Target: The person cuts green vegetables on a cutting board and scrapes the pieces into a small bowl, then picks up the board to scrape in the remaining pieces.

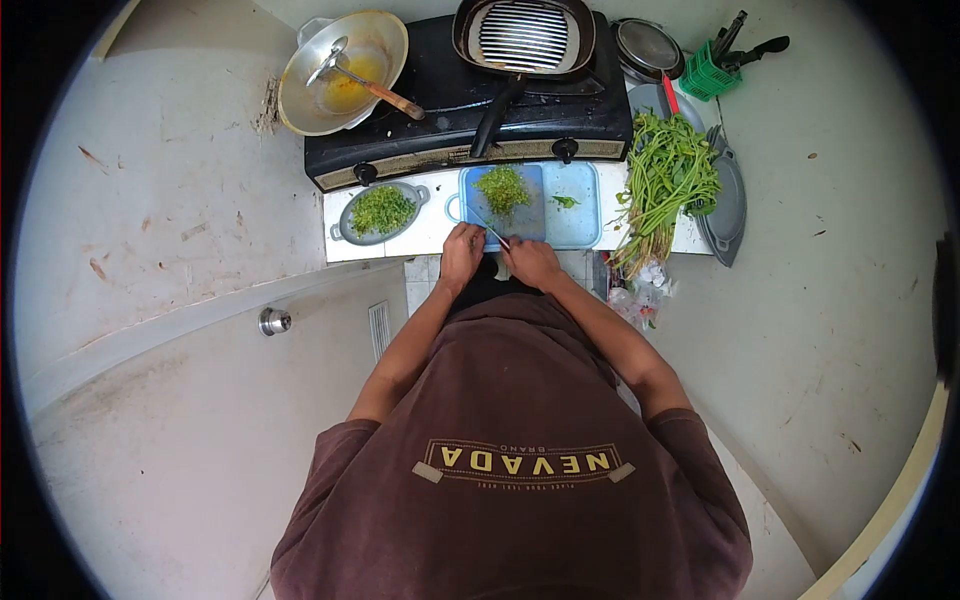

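Observation:
My right hand is wrapped round the handle of a knife, whose thin blade points away and to the left over the blue cutting board. At the board's near left edge, my left hand has its fingers curled together close to the knife; whatever they may hold is too small to make out. A heap of chopped greens lies on the board beyond the blade. On the lighter right half of the board is a small leafy piece.
More chopped greens fill a grey oval dish at left. Long-stemmed leafy greens lie at right. Behind is a black stove with a wok and a grill pan. A green basket holds dark-handled utensils.

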### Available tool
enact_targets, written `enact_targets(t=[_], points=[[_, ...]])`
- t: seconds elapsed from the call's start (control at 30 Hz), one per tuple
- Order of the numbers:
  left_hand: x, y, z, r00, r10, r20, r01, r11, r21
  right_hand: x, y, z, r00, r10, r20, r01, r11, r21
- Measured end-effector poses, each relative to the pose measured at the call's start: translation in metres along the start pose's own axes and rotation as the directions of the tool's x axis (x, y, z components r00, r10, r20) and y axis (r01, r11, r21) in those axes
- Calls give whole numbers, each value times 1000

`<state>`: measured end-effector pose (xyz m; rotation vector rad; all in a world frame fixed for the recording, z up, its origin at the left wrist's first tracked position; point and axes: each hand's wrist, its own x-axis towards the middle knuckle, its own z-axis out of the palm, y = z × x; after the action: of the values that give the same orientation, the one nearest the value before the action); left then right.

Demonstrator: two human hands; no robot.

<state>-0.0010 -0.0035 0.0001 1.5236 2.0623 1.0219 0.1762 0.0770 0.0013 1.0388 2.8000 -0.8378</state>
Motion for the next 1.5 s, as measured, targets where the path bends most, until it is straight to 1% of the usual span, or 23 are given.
enact_targets(t=[0.13, 0.33, 0.43, 0.53, 0.6, 0.7, 0.8, 0.9, 1.0, 1.1, 1.23, 1.33, 1.43, 1.5], points=[[-2, -1, 1, 999, -40, 12, 40, 999, 1, -1, -3, 2, 1000, -11, 5, 11, 1000, 9], [-2, -3, 2, 1000, 11, -11, -11, 1000, 13, 4, -4, 6, 1000, 15, 27, -15, 1000, -2], [-2, -1, 3, 1000, -20, -17, 20, 1000, 6, 6, -5, 6, 1000, 4, 11, -4, 1000, 3], [-1, -1, 4, 998, -52, -36, 49, 997, -58, 2, 0, 3, 999, 17, 28, -17, 1000, -9], [0, -2, 2, 999, -37, -23, 36, 999, -41, -1, 3, 1, 999, 31, 33, -31, 999, -15], [-2, -1, 2, 1000, -16, -18, 16, 1000, -16, 0, 1, 1, 1000, 22, 13, -23, 999, 27], [-2, 0, 0, 1000, -11, -16, 11, 1000, 6, 0, -2, -1, 999, -7, 36, 6, 1000, 23], [-3, 1, -1, 1000, 12, -15, -11, 1000, 25, -4, -5, -5, 998, 9, 64, -10, 1000, 17], [-3, 1, -2, 999, 47, -17, -47, 998, 38, -2, -4, 4, 1000, -10, 30, 9, 1000, 19], [-5, 0, -2, 996, 88, -11, -87, 995, 53, 7, -7, 8, 1000, 4, 12, -4, 1000, 3], [-8, -4, -2, 992, 124, -31, -121, 989, 82, 5, -5, 6, 1000, 12, 23, -12, 1000, 25], [-7, -5, 0, 999, 16, -41, -16, 1000, 1, -1, -4, 2, 999, 44, 31, -44, 999, 30], [-5, -2, -2, 999, -48, -9, 48, 999, -25, -1, -5, 0, 998, 49, 40, -50, 998, 48], [-4, -1, -4, 998, -58, -3, 58, 998, -8, -1, -7, -2, 999, 33, 42, -35, 998, 53]])
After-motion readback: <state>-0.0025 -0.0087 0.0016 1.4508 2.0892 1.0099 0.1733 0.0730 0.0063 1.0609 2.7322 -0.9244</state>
